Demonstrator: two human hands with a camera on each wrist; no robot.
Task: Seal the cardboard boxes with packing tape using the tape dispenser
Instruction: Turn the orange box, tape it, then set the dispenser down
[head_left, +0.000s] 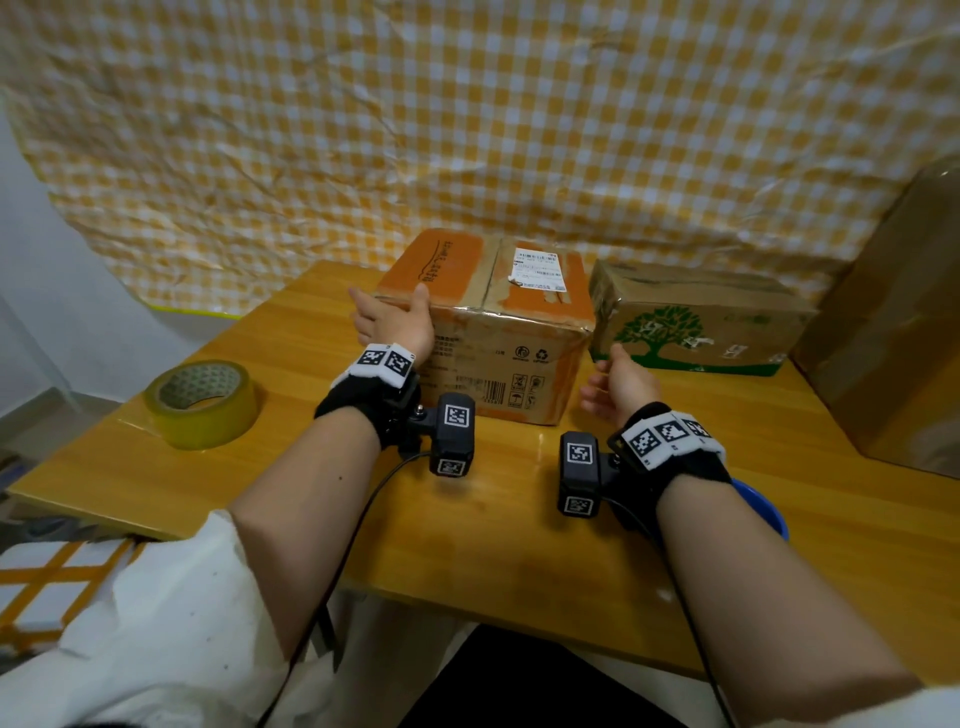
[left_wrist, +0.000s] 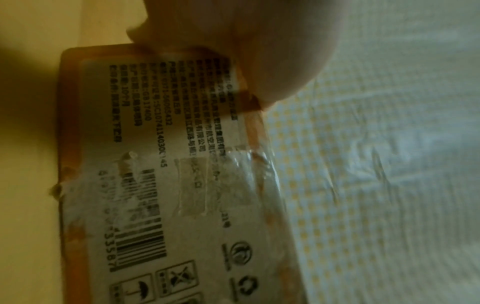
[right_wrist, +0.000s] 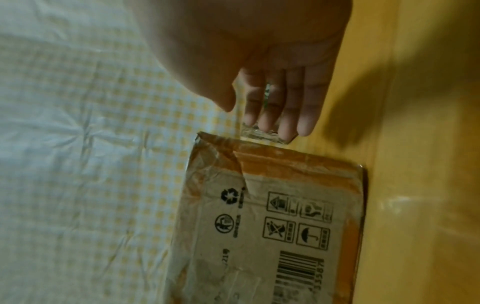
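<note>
An orange and brown cardboard box (head_left: 519, 332) (left_wrist: 161, 160) (right_wrist: 285, 205) stands mid-table, old tape along its top seam and a white label on top. My left hand (head_left: 390, 318) (left_wrist: 233, 45) lies against its front-left corner, fingers straight along the left side and thumb at the top edge. My right hand (head_left: 615, 387) (right_wrist: 275, 96) hovers just off the box's front-right corner, fingers straight and holding nothing. A roll of yellowish clear tape (head_left: 203, 402) lies flat on the table to the left, apart from both hands. No dispenser shows.
A second box with a green tree print (head_left: 696, 322) stands right behind my right hand. A tall brown carton (head_left: 893, 322) fills the right edge. The wooden table (head_left: 467, 525) ends close to my body. A blue rim (head_left: 766, 512) peeks from under my right forearm. Checked cloth (head_left: 467, 114) covers the wall.
</note>
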